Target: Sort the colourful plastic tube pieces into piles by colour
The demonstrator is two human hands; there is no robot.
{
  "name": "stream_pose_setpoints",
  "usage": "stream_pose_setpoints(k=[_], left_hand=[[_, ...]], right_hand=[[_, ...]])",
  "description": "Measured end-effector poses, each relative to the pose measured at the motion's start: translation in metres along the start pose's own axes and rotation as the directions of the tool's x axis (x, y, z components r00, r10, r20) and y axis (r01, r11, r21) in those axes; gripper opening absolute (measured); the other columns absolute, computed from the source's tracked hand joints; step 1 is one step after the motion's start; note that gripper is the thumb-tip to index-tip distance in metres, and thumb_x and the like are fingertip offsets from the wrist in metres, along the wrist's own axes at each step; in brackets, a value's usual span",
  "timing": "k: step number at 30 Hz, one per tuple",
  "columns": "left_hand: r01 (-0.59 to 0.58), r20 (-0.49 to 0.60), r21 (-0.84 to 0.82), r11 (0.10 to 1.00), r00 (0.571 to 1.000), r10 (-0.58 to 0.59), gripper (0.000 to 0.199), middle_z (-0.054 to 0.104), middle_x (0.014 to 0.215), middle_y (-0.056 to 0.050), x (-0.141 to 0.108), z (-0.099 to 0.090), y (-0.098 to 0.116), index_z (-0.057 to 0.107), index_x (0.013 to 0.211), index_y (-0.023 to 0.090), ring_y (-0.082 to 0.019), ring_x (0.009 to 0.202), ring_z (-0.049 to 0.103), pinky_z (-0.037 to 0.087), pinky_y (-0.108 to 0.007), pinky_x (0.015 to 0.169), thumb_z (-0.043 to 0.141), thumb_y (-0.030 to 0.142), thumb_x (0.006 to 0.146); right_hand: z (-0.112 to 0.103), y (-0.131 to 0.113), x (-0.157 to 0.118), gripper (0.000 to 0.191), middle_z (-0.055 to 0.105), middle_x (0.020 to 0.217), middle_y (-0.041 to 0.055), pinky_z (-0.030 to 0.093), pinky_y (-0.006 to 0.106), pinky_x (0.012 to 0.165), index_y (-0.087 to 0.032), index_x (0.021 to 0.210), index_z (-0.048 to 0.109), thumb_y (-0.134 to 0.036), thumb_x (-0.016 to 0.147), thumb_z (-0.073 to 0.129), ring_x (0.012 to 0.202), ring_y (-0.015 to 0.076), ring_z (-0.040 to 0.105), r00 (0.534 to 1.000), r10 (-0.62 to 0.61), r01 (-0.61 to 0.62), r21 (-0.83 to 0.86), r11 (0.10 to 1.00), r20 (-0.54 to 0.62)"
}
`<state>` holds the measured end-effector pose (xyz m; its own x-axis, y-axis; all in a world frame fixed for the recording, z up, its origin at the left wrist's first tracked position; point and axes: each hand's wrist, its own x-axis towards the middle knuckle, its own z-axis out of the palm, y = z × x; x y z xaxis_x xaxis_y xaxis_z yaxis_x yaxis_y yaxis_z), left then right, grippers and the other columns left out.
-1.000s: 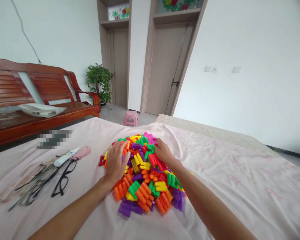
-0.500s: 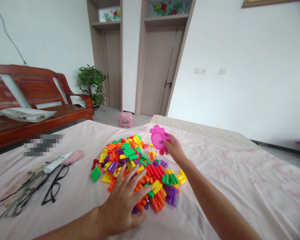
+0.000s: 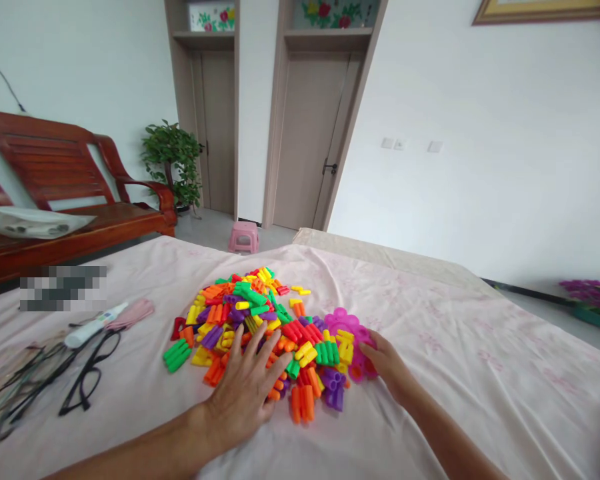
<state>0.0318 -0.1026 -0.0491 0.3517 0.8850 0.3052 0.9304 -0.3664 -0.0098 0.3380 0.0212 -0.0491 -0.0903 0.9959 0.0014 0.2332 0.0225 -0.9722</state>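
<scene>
A heap of colourful plastic toy building pieces [image 3: 253,310], many shaped like joined tubes, lies on the pale bed sheet. My left hand [image 3: 243,390] rests on the near side of the heap with fingers spread, gripping nothing. At the heap's right edge, my right hand [image 3: 387,363] pinches the rim of a flat pink flower-shaped plastic piece [image 3: 343,321]. Yellow and green pieces [image 3: 327,353] partly cover this pink piece. In front of the heap sits an orange tube piece [image 3: 303,404], and purple tubes [image 3: 334,393] lie close by.
To the left on the sheet [image 3: 460,393] are black-framed glasses [image 3: 87,380], a white tube [image 3: 95,325], a pink cloth [image 3: 133,313] and a blurred dark object [image 3: 65,288]. Beyond stand a wooden bench [image 3: 70,173], a pink stool [image 3: 244,237] and a potted plant [image 3: 173,163].
My right hand has lowered the pink flower-shaped piece from above the sheet to the right side of the heap. My left hand stays spread on the pieces. The view has shifted slightly.
</scene>
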Motion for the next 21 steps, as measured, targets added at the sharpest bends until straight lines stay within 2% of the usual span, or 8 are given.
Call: stream_pose_setpoints(k=[3, 7, 10, 13, 16, 19, 21], left_hand=[[0.043, -0.027, 0.0, 0.999, 0.999, -0.043, 0.063, 0.04, 0.158, -0.007, 0.003, -0.003, -0.01, 0.05, 0.143, 0.035, -0.038, 0.151, 0.016, -0.003, -0.071, 0.117, 0.064, 0.038, 0.082], [0.131, -0.095, -0.016, 0.991, 0.987, -0.132, 0.053, 0.057, 0.142, -0.007, 0.005, -0.008, -0.029, 0.06, 0.132, 0.032, -0.037, 0.146, 0.029, 0.004, -0.066, 0.12, 0.067, 0.037, 0.08], [0.183, -0.167, -0.016, 0.983, 0.969, -0.183, 0.049, 0.064, 0.13, -0.008, 0.006, -0.013, -0.044, 0.066, 0.125, 0.029, -0.035, 0.138, 0.041, 0.008, -0.062, 0.121, 0.071, 0.036, 0.077], [0.216, -0.197, 0.007, 0.976, 0.957, -0.211, 0.045, 0.067, 0.121, -0.01, 0.007, -0.021, -0.056, 0.068, 0.12, 0.024, -0.033, 0.125, 0.052, 0.014, -0.059, 0.12, 0.072, 0.034, 0.076], [0.22, -0.219, 0.032, 0.975, 0.953, -0.208, 0.03, 0.07, 0.11, -0.008, 0.009, -0.034, -0.064, 0.07, 0.108, 0.023, -0.03, 0.113, 0.059, 0.017, -0.059, 0.118, 0.069, 0.032, 0.079], [0.237, -0.262, 0.031, 0.971, 0.939, -0.221, 0.021, 0.072, 0.097, -0.007, 0.011, -0.047, -0.071, 0.07, 0.095, 0.023, -0.029, 0.104, 0.062, 0.021, -0.06, 0.115, 0.063, 0.041, 0.086], [0.271, -0.279, -0.002, 0.963, 0.924, -0.26, 0.027, 0.072, 0.091, -0.006, 0.014, -0.053, -0.076, 0.07, 0.09, 0.023, -0.028, 0.097, 0.065, 0.027, -0.058, 0.111, 0.059, 0.048, 0.089]], right_hand=[[0.039, -0.013, -0.001, 0.034, 0.072, 0.083, 0.0037, 0.05, 0.029, 0.063, -0.016, 0.095, 0.067, -0.039, 0.071, 0.064, 0.073, 0.0202, 0.065, 0.997, -0.021, 0.019, 0.031, 0.999, 0.08], [0.081, -0.03, 0.005, 0.019, 0.068, 0.074, 0.0014, 0.046, 0.026, 0.059, -0.016, 0.084, 0.064, -0.03, 0.075, 0.056, 0.066, 0.0163, 0.06, 0.977, -0.099, 0.096, 0.026, 0.995, 0.188], [0.101, -0.041, 0.012, 0.021, 0.068, 0.08, 0.0029, 0.047, 0.026, 0.062, -0.016, 0.091, 0.063, -0.027, 0.079, 0.05, 0.071, 0.0168, 0.061, 0.969, -0.179, 0.189, -0.046, 0.981, 0.173], [0.114, -0.056, 0.014, 0.027, 0.069, 0.082, 0.003, 0.046, 0.027, 0.065, -0.017, 0.106, 0.061, -0.025, 0.085, 0.045, 0.073, 0.0176, 0.062, 0.948, -0.282, 0.31, -0.23, 0.923, 0.148], [0.121, -0.072, 0.011, 0.033, 0.07, 0.084, 0.0039, 0.046, 0.028, 0.068, -0.018, 0.12, 0.056, -0.024, 0.091, 0.042, 0.075, 0.0189, 0.064, 0.884, -0.412, 0.466, -0.372, 0.803, 0.219], [0.122, -0.084, 0.01, 0.035, 0.072, 0.089, 0.0053, 0.047, 0.028, 0.069, -0.019, 0.127, 0.053, -0.024, 0.094, 0.041, 0.075, 0.0195, 0.066, 0.815, -0.49, 0.579, -0.392, 0.715, 0.31], [0.116, -0.082, 0.015, 0.037, 0.074, 0.094, 0.0056, 0.049, 0.028, 0.072, -0.021, 0.13, 0.052, -0.026, 0.095, 0.041, 0.078, 0.0196, 0.068, 0.803, -0.522, 0.596, -0.364, 0.716, 0.287]])
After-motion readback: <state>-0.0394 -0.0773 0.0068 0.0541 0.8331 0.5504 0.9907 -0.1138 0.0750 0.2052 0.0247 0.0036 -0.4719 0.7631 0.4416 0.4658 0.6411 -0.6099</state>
